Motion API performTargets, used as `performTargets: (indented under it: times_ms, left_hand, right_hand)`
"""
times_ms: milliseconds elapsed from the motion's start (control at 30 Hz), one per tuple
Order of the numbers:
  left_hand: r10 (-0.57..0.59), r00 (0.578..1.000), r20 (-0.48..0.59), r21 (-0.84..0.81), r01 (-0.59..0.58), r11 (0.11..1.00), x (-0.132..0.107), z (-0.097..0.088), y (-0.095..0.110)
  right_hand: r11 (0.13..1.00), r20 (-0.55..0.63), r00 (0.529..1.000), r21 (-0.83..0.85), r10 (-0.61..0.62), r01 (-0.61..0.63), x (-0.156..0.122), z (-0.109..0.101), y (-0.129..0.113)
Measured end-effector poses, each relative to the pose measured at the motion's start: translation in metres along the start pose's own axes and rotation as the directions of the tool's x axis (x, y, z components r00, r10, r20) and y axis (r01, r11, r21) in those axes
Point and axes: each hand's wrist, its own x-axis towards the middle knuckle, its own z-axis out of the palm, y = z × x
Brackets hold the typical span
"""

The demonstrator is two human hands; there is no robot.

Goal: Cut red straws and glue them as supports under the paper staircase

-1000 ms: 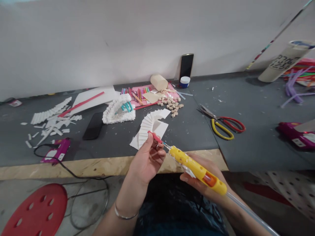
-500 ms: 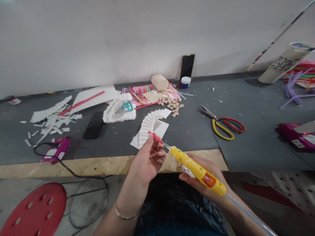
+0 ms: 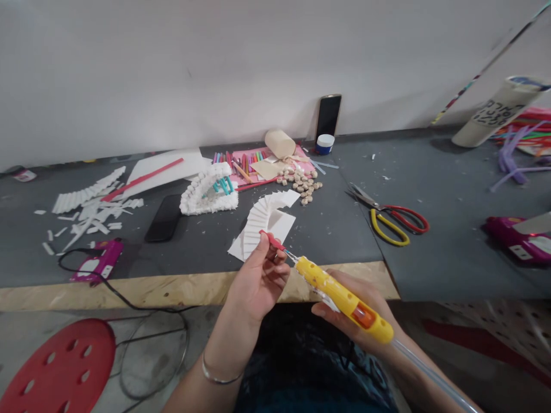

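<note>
Between the thumb and fingers of my left hand (image 3: pixel 260 281) is a small red strip (image 3: pixel 272 240), held up above the table's front edge. My right hand (image 3: pixel 361 304) is wrapped round a yellow hot glue gun (image 3: pixel 340 295), with a clear glue stick (image 3: pixel 430 373) running out of its back end. The gun's metal nozzle is at the red strip's near end; whether they touch I cannot tell. Just beyond my left hand, a curved fan of white paper strips (image 3: pixel 257 221) lies on white card.
Scissors (image 3: pixel 379 212) with red and yellow handles lie right of centre. A white fluffy model (image 3: pixel 209 192), a dark phone (image 3: pixel 163 219), beige pebble-like pieces (image 3: pixel 303 184) and white scraps (image 3: pixel 97 215) cover the left and middle. A red stool (image 3: pixel 64 367) stands below left.
The glue gun's back end has shifted very slightly left and down along with my right hand. My left hand keeps its hold on the red strip.
</note>
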Motion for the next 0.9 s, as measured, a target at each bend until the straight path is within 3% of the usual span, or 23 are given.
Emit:
performTargets:
  times_ms: [667, 900]
  left_hand:
    - [-0.002, 1.0, 0.015, -0.009, 0.002, 1.0, 0.0003, 0.0025, 0.0017]
    - [0.134, 0.99, -0.048, 0.061, -0.131, 0.99, 0.0071, 0.0005, -0.0005]
  right_hand:
    - [1.0, 0.011, 1.0, 0.008, 0.025, -0.026, -0.0002, -0.0015, 0.001]
    - [0.999, 0.053, 0.999, 0.049, -0.003, 0.0, 0.0003, -0.0025, -0.0021]
